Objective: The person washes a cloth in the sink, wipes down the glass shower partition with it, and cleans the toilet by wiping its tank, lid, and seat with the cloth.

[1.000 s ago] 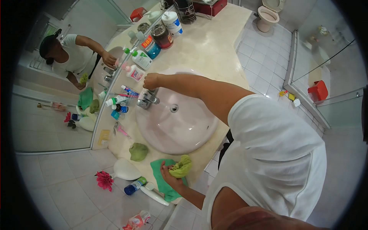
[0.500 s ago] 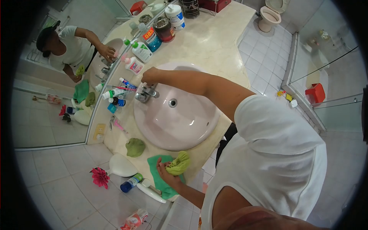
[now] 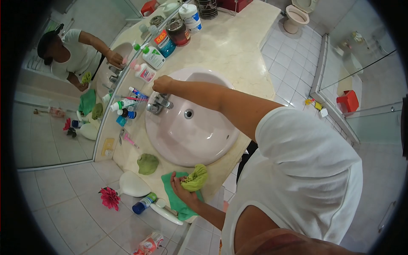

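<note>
My left hand (image 3: 182, 191) is closed on a crumpled yellow-green cloth (image 3: 196, 177), over a flat green cloth (image 3: 171, 196) at the counter's corner. A darker green folded cloth (image 3: 148, 164) lies close by. My right hand (image 3: 162, 84) is curled at the far rim of the pink sink (image 3: 170, 148), between the faucet (image 3: 160, 104) and a soap bottle (image 3: 145, 74) with a pink pump. Its fingers face away, so whatever they grip is hidden. The sink's bowl and drain (image 3: 188, 114) are visible, with no running water to be seen.
Along the mirror (image 3: 55, 140) stand a lotion bottle (image 3: 153, 57), a mouthwash bottle (image 3: 165, 43), a dark jar (image 3: 178, 32) and a white tub (image 3: 190, 18). Small tubes and a pink razor (image 3: 128, 138) lie left of the faucet. A blue bottle (image 3: 144, 203) is near the counter's near end.
The view has shifted slightly, moving the whole scene a little left. Both hands keep nearly the same places, the left still holding the yellow-green cloth.
</note>
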`<state>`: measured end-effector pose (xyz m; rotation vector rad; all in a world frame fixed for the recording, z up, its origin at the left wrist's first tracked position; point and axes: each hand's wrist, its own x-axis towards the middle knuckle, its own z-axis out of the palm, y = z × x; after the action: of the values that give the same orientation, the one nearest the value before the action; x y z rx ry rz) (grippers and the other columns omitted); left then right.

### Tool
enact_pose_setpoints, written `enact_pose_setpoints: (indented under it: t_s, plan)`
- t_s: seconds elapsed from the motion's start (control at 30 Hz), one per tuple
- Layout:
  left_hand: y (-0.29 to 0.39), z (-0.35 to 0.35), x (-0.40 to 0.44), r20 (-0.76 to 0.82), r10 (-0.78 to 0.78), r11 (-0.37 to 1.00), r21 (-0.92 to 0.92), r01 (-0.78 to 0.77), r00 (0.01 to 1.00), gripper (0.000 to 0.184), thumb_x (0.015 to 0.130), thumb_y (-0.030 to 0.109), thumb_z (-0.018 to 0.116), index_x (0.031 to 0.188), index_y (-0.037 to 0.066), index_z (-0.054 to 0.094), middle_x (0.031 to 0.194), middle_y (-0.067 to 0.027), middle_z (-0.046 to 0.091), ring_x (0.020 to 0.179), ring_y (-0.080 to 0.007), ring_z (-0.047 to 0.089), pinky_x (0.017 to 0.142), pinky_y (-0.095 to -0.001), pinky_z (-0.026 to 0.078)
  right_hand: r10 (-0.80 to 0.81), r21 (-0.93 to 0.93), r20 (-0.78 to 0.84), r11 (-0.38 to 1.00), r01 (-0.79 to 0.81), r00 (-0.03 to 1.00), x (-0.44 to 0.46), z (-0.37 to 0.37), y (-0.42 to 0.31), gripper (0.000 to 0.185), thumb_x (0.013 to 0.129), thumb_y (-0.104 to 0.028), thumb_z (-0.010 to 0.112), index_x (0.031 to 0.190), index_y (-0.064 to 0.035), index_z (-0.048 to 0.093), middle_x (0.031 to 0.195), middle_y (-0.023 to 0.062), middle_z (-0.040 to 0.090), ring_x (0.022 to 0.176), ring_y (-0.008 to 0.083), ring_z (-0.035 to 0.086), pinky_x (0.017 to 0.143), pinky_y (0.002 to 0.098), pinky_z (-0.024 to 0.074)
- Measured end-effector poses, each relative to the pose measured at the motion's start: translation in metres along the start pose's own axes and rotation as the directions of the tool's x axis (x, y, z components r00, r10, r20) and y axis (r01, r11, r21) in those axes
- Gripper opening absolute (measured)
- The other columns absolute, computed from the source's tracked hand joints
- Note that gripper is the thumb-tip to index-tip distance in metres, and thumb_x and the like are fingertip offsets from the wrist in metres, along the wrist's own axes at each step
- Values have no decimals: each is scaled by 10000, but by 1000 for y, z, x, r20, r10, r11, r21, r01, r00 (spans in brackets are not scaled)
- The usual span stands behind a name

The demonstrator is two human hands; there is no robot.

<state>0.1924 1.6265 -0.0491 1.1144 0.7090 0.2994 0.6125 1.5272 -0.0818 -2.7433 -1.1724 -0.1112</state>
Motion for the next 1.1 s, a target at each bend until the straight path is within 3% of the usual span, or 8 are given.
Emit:
enact_pose_setpoints:
  t_s: [0.17,0.27,0.4,0.57,0.67,0.77,0.97,1.1]
  plan:
    - [3,10,-4,29,24,1000,14,-24,999,272,931,206,484,1130,22,511,670,-4,436,662,-116,462,685,-275,444,232,218,69,946,-242,970,-21,4,-19,284,815,-125,529,1085,-59,585,1209,229,517,960,335,609,751,416,515]
    - [13,18,-13,2,48,997,63,-48,999,305,931,240,482,1141,20,505,694,0,430,685,-109,455,687,-277,439,370,312,-144,897,-313,918,-74,-11,-35,472,818,-103,546,1276,-79,433,1345,266,357,1097,365,523,845,438,472]
    - [10,15,-7,-10,30,999,-38,-31,999,346,922,285,499,1152,26,494,729,-5,433,728,-126,462,708,-299,439,459,689,-246,702,-179,854,-178,-2,-51,599,815,-140,613,1354,-93,358,1347,189,393,1123,333,501,901,413,444]
    - [3,54,4,217,-13,987,-153,47,976,366,906,285,529,1163,30,473,743,-19,450,757,-164,481,748,-330,443,130,944,309,79,-321,942,-321,-29,-105,584,892,-252,557,1394,-100,302,1330,138,429,1100,233,523,877,360,460]
    - [-10,95,-3,401,-43,985,-135,106,915,383,913,283,528,1197,41,442,749,-6,482,766,-157,505,762,-324,454,-83,815,454,-364,-451,887,-372,-67,-134,672,920,-459,476,1432,-118,205,1326,123,423,1086,241,537,841,363,487]
    - [-20,136,-24,576,-51,982,-120,147,816,349,912,232,509,1196,45,436,833,-22,512,828,-161,518,809,-321,454,-86,677,338,-669,-306,937,-396,-86,-141,689,924,-522,411,1432,-118,180,1321,116,427,1103,226,530,832,367,497]
    - [-33,198,-74,812,-156,967,242,-81,563,629,851,35,514,1410,88,231,1345,-84,348,1206,-224,408,981,-348,389,245,768,243,-640,-31,938,-437,-99,-72,569,957,-407,422,1399,-91,254,1304,93,435,1086,214,526,862,358,476]
    - [-56,256,-110,806,-254,947,321,-33,534,742,747,-76,532,1406,113,250,1280,-124,415,1149,-221,455,986,-327,372,355,824,139,-559,91,925,-497,-128,-28,527,968,-350,415,1395,-67,291,1338,85,419,1194,203,451,962,357,407]
